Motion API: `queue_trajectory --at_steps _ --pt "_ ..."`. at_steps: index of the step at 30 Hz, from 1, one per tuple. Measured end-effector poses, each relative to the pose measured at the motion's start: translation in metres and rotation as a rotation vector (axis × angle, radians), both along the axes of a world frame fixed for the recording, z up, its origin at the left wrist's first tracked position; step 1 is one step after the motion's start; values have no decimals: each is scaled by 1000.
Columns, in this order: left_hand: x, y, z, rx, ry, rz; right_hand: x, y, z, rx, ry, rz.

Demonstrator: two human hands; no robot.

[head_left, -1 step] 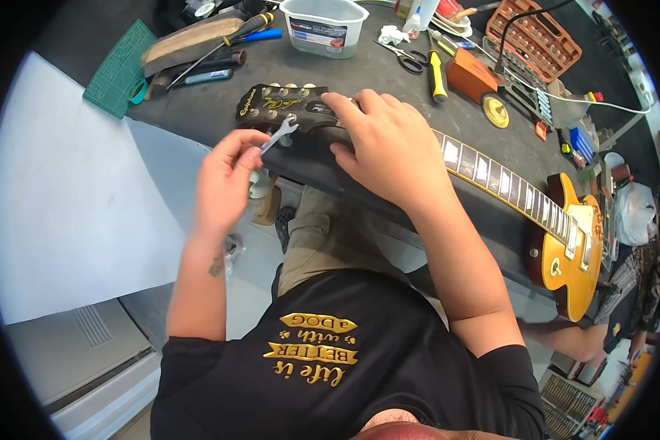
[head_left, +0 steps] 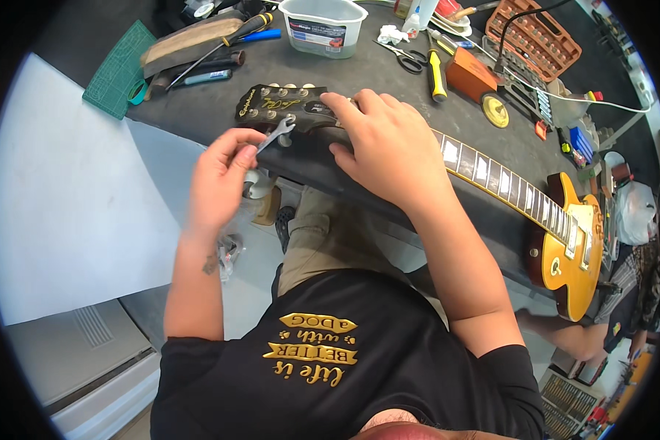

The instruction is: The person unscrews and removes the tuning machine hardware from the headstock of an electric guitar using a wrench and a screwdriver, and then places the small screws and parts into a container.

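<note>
An electric guitar with a yellow body (head_left: 585,227) and a black headstock (head_left: 290,103) lies along the near edge of the dark workbench. Between finger and thumb, my left hand (head_left: 220,176) grips a small silver open-end wrench (head_left: 273,136). The jaw of that wrench is at one of the round metal tuner fittings on the headstock's near side. My right hand (head_left: 392,147) is wrapped over the guitar neck (head_left: 484,170) close to the headstock, thumb on the near side. Its fingertips partly hide the neck.
Behind the headstock stands a clear plastic tub (head_left: 323,33). Scissors (head_left: 411,60), a yellow-handled tool (head_left: 437,77) and an orange-brown block (head_left: 471,75) lie beyond the neck. A screwdriver (head_left: 231,35) and a green cutting mat (head_left: 121,70) are at left. Another person's arm (head_left: 565,339) shows at right.
My left hand and forearm have shifted slightly left, the wrench moving a little with them. My right hand and the guitar stay where they were.
</note>
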State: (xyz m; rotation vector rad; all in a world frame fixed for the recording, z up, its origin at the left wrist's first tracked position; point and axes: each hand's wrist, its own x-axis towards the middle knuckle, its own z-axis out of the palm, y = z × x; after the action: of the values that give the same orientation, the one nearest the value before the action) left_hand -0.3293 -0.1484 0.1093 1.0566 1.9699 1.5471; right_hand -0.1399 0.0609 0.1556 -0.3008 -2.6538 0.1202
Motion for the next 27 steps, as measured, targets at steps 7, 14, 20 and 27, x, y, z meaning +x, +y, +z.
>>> queue_trajectory --at_steps 7,14,20,27 --pt "-17 2 -6 689 -644 -110 0 0 1 -14 -11 -6" --pt "-3 15 2 720 -786 -27 0 0 0 -12 9 -13" --pt "-6 14 -19 668 -858 88 0 -1 -1 -5 32 -20" --pt "-16 2 -23 624 -927 68 0 0 0 -2 29 -12"
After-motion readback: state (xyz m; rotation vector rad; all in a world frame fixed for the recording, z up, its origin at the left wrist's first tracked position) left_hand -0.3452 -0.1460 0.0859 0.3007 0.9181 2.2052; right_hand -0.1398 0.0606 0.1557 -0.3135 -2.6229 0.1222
